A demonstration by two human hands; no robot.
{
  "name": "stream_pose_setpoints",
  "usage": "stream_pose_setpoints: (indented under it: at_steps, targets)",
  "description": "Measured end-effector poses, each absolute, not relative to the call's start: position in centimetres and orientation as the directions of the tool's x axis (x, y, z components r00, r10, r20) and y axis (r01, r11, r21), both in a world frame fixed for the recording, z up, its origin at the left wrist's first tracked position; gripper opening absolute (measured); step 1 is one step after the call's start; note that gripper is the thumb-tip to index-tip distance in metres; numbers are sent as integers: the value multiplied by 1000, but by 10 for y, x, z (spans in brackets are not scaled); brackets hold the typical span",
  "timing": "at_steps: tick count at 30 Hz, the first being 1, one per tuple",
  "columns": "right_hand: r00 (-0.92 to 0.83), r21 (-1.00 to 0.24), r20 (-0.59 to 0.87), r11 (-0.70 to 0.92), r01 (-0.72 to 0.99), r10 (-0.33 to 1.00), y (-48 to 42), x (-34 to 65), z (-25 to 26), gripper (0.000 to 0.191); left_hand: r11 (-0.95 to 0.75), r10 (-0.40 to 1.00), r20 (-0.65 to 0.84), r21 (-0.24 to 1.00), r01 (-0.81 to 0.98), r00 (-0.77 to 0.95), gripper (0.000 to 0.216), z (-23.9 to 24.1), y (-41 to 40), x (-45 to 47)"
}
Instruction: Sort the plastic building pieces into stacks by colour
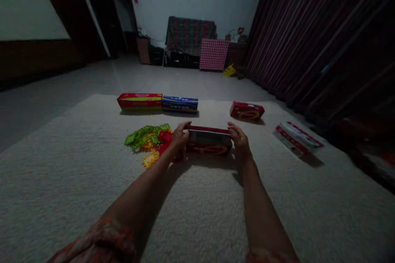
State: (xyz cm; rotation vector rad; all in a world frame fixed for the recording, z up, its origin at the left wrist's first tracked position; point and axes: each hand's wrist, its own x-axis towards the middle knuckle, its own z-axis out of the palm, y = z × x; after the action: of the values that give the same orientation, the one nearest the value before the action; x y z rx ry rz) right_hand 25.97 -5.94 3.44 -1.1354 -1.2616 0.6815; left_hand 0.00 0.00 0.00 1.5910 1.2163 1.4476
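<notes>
On the pale mat [197,213] sat a printed dark red box [210,149], its lid [210,129] raised. The left hand [181,134] and right hand [242,143] gripped its ends, fingers loosely curled at the top corners.

Holding a dark red box [210,149] between left hand [181,134] and right hand [241,141], beside a multicoloured pile [140,137], with a blue box [180,105] beyond.

The nearest rectangular box [210,149] is dark red, with a yellow-orange curve on its face and a grey panel above. A long rectangular box [142,100] is red with a yellow-green band. The adjoining rectangular box [180,105] is blue with pale lettering. The heap of small pieces [145,139] shows green, orange, red and yellow. A hanging cloth [214,54] is red-and-white checked.
</notes>
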Motion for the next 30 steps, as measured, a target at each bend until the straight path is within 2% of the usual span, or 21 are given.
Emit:
stream_pose_setpoints:
  at_steps: [4, 11, 18, 24, 30]
  targets:
    - [232, -942, 326, 294, 163, 917, -57, 258, 27, 44, -339, 930, 357, 925, 173, -85, 45, -2, -4, 3]
    - [190, -930, 349, 313, 195, 918, -51, 265, 12, 39, -312, 938, 322, 945, 94, -127, 33, 2, -19, -4]
    - [172, -910, 382, 337, 242, 908, -49, 266, 5, 34, -537, 835, 549, 826, 173, -29, 26, 8, -30, -3]
    - [161, -904, 386, 338, 260, 908, -52, 265, 9, 32, -584, 802, 597, 775, 243, 21, 21, 1, -28, -4]
    - [154, -900, 392, 343, 269, 907, -54, 264, 12, 33, -626, 768, 640, 744, 233, 20, 21, -5, -28, -6]
